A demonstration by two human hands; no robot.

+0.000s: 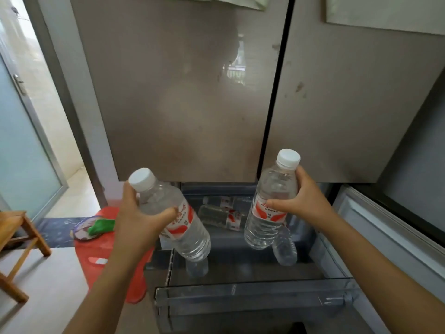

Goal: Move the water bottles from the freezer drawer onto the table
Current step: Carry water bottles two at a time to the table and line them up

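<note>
grips left bottle [179,221] in left hand [142,213] and right bottle [268,213] in right hand [302,201], both raised over open drawer [240,294]. spare bottles [222,216] lying inside. faces shut fridge doors [187,92] close ahead, red stool [106,251] just left of drawer.

A white-capped water bottle [190,235] is gripped, tilted, in the left hand [139,218], and a second bottle [265,227] is held nearly upright in the right hand [308,201]. Both are held above the open freezer drawer [240,297]. Two lying bottles [221,216] are seen at the drawer's back. A red stool [103,251] is seen left of the drawer, with a wooden stool [16,227] further left.
</note>
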